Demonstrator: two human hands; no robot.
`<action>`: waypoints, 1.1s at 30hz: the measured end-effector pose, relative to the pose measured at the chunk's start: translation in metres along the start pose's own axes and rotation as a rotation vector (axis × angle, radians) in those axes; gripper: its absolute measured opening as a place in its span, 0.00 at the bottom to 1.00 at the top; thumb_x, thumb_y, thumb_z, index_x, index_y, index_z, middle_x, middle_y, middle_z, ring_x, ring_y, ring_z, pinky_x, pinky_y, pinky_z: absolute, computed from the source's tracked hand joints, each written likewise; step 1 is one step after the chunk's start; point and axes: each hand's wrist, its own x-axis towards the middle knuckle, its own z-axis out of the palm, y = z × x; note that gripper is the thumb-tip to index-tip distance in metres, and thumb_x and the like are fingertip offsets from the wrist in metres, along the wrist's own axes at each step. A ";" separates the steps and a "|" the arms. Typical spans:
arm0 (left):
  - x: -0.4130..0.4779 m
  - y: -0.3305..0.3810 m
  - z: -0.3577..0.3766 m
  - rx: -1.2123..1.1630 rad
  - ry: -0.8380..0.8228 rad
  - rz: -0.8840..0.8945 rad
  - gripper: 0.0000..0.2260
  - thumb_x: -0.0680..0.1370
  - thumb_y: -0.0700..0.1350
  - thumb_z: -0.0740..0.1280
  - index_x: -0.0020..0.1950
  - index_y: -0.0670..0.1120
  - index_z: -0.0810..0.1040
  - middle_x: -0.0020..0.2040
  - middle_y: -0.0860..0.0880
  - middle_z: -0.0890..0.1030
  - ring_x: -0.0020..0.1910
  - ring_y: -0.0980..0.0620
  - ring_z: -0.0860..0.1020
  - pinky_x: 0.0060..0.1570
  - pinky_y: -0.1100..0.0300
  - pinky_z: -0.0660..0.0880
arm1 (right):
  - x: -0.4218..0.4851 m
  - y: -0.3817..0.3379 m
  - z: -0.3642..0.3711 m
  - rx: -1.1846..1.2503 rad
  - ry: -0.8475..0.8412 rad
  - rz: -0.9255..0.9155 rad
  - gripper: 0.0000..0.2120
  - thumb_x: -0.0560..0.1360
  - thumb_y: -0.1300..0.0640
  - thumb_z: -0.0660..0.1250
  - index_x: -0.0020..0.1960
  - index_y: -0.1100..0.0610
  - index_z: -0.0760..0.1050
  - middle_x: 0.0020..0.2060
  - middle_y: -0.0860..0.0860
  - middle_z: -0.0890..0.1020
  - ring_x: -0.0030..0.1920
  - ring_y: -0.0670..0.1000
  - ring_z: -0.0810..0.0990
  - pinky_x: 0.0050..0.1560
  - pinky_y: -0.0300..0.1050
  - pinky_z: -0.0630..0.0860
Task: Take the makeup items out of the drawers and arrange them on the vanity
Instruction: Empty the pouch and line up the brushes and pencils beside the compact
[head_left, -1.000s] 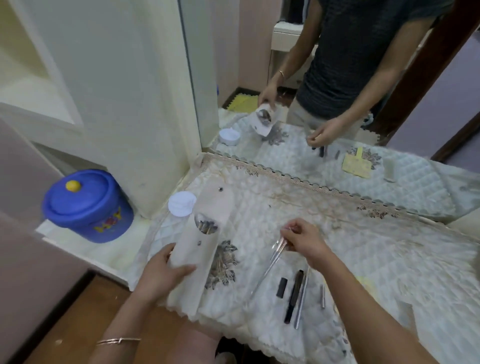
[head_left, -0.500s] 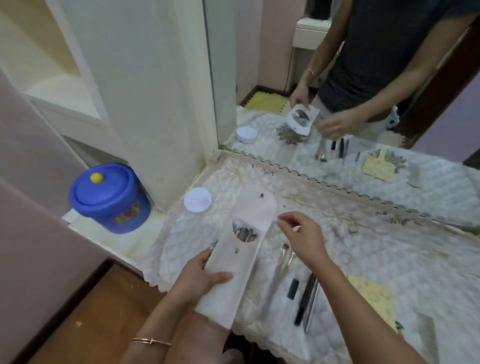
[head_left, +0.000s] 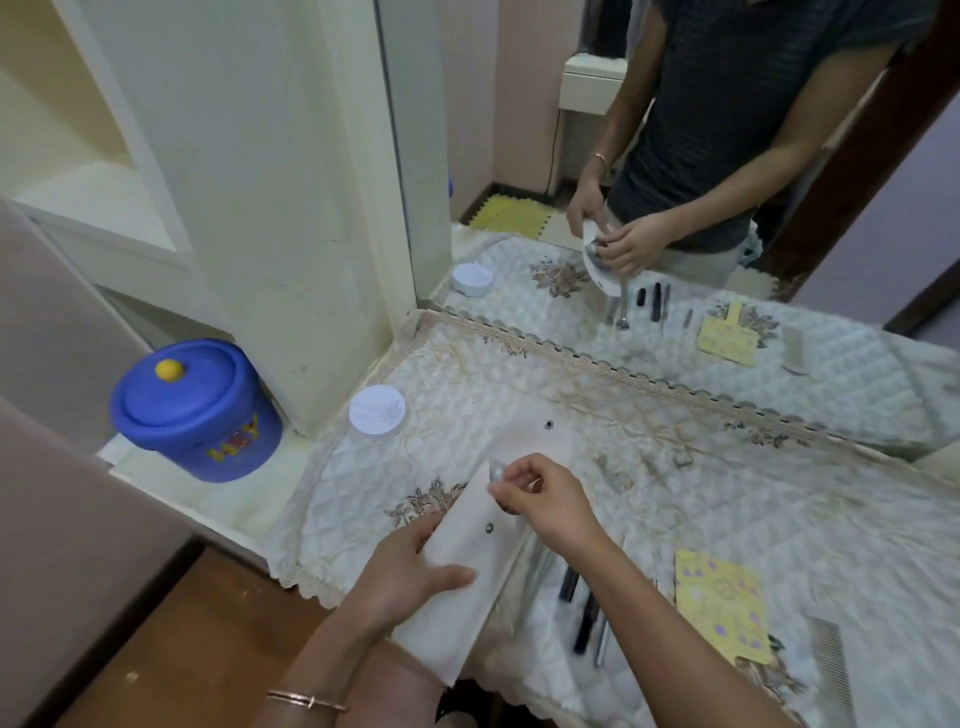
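My left hand (head_left: 410, 569) grips a long cream brush pouch (head_left: 467, 597) with snap buttons, held over the front edge of the vanity (head_left: 727, 519). At the pouch's mouth my right hand (head_left: 545, 501) pinches the tip of a brush handle. Several dark pencils and silver tools (head_left: 584, 608) lie on the quilted cover just right of the pouch. A round white jar (head_left: 377, 410) stands at the vanity's back left corner.
A yellow card (head_left: 722, 603) and a comb (head_left: 831, 665) lie at the front right. The mirror (head_left: 675, 234) rises behind the vanity. A blue lidded bucket (head_left: 192, 410) sits on a ledge to the left, beside a white cabinet (head_left: 249, 182).
My right hand set the clear-handled brushes down beside the pencils and came back to the pouch's mouth. The pouch shifted right and nearer the vanity's middle.
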 end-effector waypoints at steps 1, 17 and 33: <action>0.000 -0.001 -0.001 -0.005 -0.003 0.000 0.20 0.64 0.43 0.77 0.53 0.56 0.79 0.49 0.53 0.84 0.44 0.61 0.81 0.48 0.60 0.78 | 0.001 0.000 0.000 0.001 -0.014 0.005 0.07 0.69 0.59 0.73 0.38 0.55 0.74 0.30 0.47 0.77 0.29 0.44 0.76 0.38 0.39 0.74; 0.003 -0.028 -0.050 -0.007 0.279 -0.079 0.12 0.72 0.45 0.70 0.54 0.51 0.74 0.47 0.52 0.79 0.41 0.58 0.77 0.33 0.66 0.70 | 0.038 0.032 -0.039 0.071 0.297 0.160 0.10 0.72 0.64 0.67 0.37 0.54 0.69 0.30 0.55 0.77 0.23 0.46 0.76 0.31 0.40 0.75; 0.015 -0.015 -0.034 -0.223 -0.115 -0.085 0.18 0.65 0.42 0.75 0.54 0.50 0.78 0.52 0.49 0.83 0.47 0.52 0.83 0.43 0.61 0.78 | 0.050 -0.018 -0.014 0.079 0.181 -0.094 0.18 0.74 0.53 0.66 0.63 0.51 0.71 0.57 0.43 0.73 0.57 0.45 0.72 0.57 0.40 0.70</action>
